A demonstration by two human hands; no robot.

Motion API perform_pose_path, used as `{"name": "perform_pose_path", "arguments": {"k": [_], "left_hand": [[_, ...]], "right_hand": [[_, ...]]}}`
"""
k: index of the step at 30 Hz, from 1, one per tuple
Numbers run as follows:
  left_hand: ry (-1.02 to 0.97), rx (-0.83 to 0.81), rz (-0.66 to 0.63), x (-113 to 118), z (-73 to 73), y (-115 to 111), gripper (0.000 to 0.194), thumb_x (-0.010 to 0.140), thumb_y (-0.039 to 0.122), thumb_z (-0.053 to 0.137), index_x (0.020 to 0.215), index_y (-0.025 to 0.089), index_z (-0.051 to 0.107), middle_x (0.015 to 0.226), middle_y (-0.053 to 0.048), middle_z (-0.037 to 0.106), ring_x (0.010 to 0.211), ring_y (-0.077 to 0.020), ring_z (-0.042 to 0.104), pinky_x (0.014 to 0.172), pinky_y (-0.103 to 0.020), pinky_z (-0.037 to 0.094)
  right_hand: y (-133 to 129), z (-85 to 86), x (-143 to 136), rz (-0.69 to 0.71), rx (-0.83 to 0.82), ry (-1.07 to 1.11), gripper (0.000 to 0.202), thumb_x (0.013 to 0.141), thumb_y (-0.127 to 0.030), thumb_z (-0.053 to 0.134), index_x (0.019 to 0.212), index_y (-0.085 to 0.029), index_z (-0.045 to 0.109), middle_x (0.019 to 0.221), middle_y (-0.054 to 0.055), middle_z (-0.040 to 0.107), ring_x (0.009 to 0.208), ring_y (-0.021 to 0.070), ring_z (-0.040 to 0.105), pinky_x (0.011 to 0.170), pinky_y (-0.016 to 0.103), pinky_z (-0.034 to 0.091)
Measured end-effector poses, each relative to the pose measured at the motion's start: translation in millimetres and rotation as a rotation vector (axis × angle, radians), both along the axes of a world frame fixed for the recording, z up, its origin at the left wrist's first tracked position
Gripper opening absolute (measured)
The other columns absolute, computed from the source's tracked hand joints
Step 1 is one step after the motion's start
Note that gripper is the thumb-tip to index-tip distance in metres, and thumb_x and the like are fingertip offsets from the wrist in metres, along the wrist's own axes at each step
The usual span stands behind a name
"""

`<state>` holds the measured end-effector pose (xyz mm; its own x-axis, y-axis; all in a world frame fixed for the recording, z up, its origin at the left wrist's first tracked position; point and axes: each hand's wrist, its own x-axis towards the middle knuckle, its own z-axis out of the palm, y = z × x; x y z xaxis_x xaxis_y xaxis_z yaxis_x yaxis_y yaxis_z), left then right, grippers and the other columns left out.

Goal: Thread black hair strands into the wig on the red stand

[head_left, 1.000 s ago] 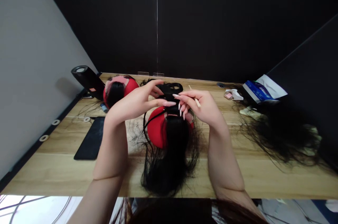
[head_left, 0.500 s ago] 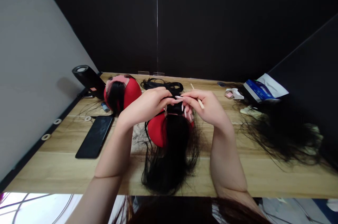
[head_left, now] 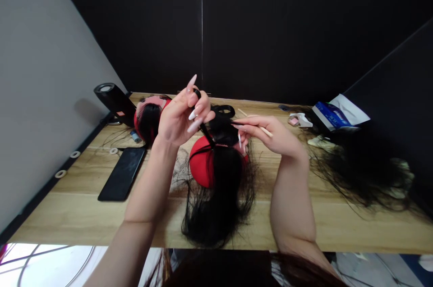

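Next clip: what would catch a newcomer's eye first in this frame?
At the centre of the light wooden table, a red dome-shaped wig block draped in long black hair stands out. Just above it, the left hand, with long pale nails, lifts a black strand of that hair, while the right hand holds a thin wooden stick. A second red block sits at back left, beside a flat black phone.

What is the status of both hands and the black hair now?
Left hand pinching black hair strand. Right hand holding thin wooden stick. Red mannequin head below.
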<state>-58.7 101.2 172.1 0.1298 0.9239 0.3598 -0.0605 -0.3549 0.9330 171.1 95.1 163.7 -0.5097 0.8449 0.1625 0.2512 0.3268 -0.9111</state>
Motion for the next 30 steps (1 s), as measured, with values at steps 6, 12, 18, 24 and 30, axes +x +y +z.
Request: {"name": "perform_pose_path", "arguments": {"k": [6, 12, 18, 24, 30], "left_hand": [[0.166, 0.185, 0.252, -12.3, -3.0, 4.1, 0.040, 0.091, 0.052, 0.053, 0.066, 0.020, 0.052, 0.064, 0.000, 0.049, 0.066, -0.0122, 0.050, 0.059, -0.027, 0.041], [0.254, 0.351, 0.548, -30.3, 3.6, 1.9, 0.044, 0.095, 0.053, 0.045, 0.069, 0.019, 0.050, 0.070, 0.001, 0.047, 0.071, -0.0100, 0.045, 0.067, -0.029, 0.037], [-0.032, 0.310, 0.325, -45.5, 7.4, 3.0, 0.038, 0.097, 0.044, 0.047, 0.071, 0.017, 0.044, 0.068, 0.004, 0.044, 0.057, -0.0045, 0.034, 0.057, -0.026, 0.029], [0.166, 0.090, 0.077, -30.3, 8.6, -5.7, 0.041, 0.092, 0.052, 0.050, 0.068, 0.018, 0.053, 0.090, -0.005, 0.064, 0.096, -0.0185, 0.058, 0.084, -0.032, 0.046], [0.388, 0.175, -0.050, -13.6, 5.2, -8.5, 0.043, 0.092, 0.050, 0.049, 0.065, 0.016, 0.055, 0.128, -0.009, 0.057, 0.124, -0.0225, 0.049, 0.108, -0.034, 0.037]], "right_hand": [[4.4, -6.3, 24.2, -0.458, 0.161, -0.074, 0.038, 0.086, -0.044, 0.064, 0.108, -0.014, 0.070, 0.078, 0.009, 0.074, 0.064, 0.0211, 0.071, 0.063, 0.033, 0.056], [-4.7, 1.0, 8.4, -0.661, 0.362, 0.146, 0.043, 0.088, -0.058, 0.053, 0.091, -0.020, 0.072, 0.049, -0.001, 0.056, 0.039, 0.0120, 0.053, 0.036, 0.024, 0.035], [-5.1, 2.5, -3.4, -0.630, 0.328, 0.211, 0.046, 0.090, -0.061, 0.048, 0.087, -0.020, 0.068, 0.058, 0.001, 0.060, 0.044, 0.0126, 0.057, 0.040, 0.024, 0.038], [-10.7, 1.6, -17.2, -0.510, 0.324, 0.126, 0.033, 0.086, -0.051, 0.060, 0.098, -0.022, 0.070, 0.058, 0.000, 0.060, 0.046, 0.0142, 0.056, 0.046, 0.028, 0.043], [-12.5, -9.5, -41.0, -0.303, 0.357, -0.026, 0.041, 0.086, -0.042, 0.064, 0.120, -0.019, 0.065, 0.062, -0.001, 0.064, 0.053, 0.0144, 0.058, 0.059, 0.029, 0.049]]}}
